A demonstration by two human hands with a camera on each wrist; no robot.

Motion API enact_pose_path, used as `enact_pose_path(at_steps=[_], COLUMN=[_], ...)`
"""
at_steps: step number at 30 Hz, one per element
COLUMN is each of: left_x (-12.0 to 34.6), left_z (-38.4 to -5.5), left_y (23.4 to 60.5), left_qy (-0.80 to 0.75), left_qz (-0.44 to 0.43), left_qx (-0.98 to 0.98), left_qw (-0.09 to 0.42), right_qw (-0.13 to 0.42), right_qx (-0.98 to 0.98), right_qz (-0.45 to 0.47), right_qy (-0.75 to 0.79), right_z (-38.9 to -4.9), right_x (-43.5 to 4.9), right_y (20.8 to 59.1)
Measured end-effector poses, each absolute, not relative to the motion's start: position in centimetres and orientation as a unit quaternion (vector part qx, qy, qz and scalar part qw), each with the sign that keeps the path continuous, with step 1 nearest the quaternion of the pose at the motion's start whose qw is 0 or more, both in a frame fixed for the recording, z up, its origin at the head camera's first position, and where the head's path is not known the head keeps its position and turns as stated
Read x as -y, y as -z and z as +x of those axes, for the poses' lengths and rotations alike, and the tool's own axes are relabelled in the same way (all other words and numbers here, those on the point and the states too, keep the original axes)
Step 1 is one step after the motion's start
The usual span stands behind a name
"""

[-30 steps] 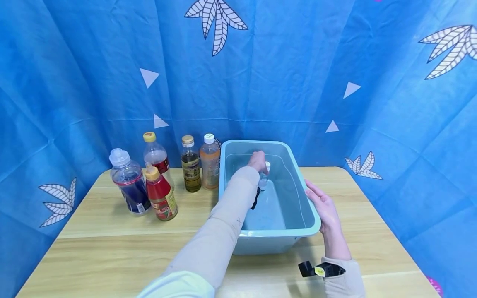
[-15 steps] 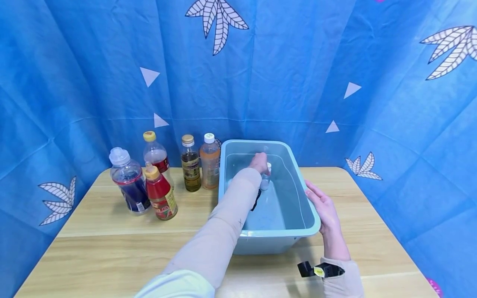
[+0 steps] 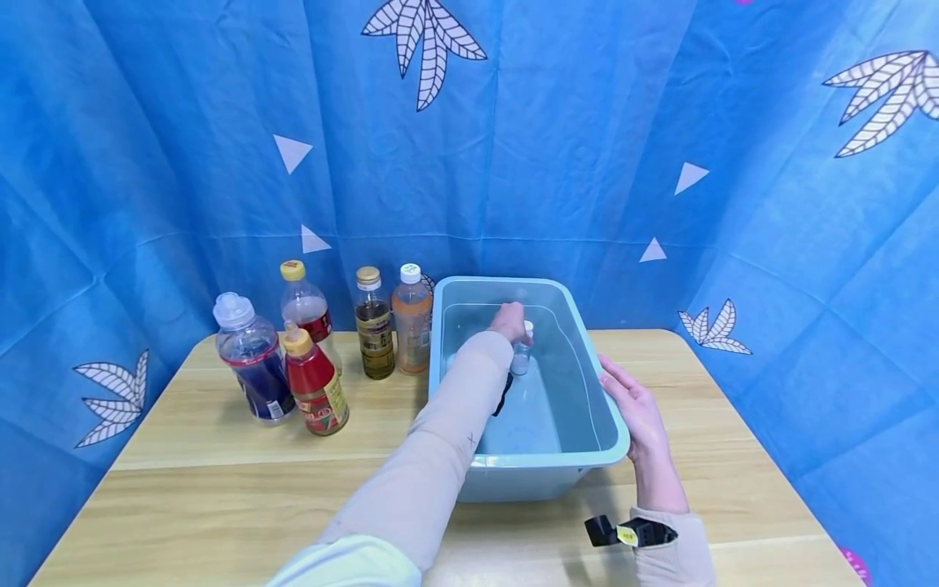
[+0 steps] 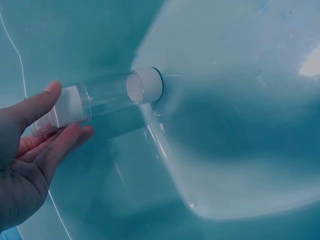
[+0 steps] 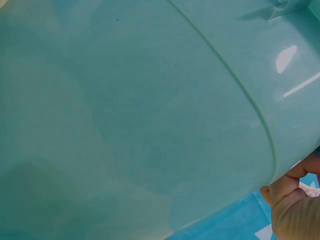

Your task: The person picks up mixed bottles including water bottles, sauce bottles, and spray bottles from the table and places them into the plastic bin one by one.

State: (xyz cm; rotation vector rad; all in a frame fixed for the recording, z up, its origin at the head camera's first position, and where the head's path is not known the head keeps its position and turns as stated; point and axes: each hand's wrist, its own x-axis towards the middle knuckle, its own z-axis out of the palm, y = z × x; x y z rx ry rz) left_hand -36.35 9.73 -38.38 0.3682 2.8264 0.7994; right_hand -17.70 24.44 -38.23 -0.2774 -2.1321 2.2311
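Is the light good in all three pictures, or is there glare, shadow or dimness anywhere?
Head view: bright, with a soft shadow on the wooden table beside the tub; left wrist view: dimmer and bluish, a white glare patch at the right edge, yet the left hand and clear container read plainly; right wrist view: also dim, white glare marks toward the right.

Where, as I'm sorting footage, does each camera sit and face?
Head: on the head, facing forward and down at the tub, bottles and table; left hand, right hand and sleeves show.
Left wrist: on that wrist, facing into the tub at a clear bottle; the left hand's fingers pinch it.
Right wrist: on that wrist, facing the tub close up; part of the right hand shows, lower right.
Shared: head and left wrist show the left hand and clear bottle.
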Motion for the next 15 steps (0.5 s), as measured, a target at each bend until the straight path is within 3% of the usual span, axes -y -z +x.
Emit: enact_pose_path(at_steps=[15], left_x=[-9.0], left_z=[-35.9], left_y=[37.4], left_qy=[-0.298], left_qz=[0.126], left_qx=[-0.941], left_qw=[0.098], right_qw=[0.02], right_qx=[0.684], right_qz=[-0.091], right_qy=[-0.723], right_z=[-17.6], right_x=[-24.5], right_y=[38.2])
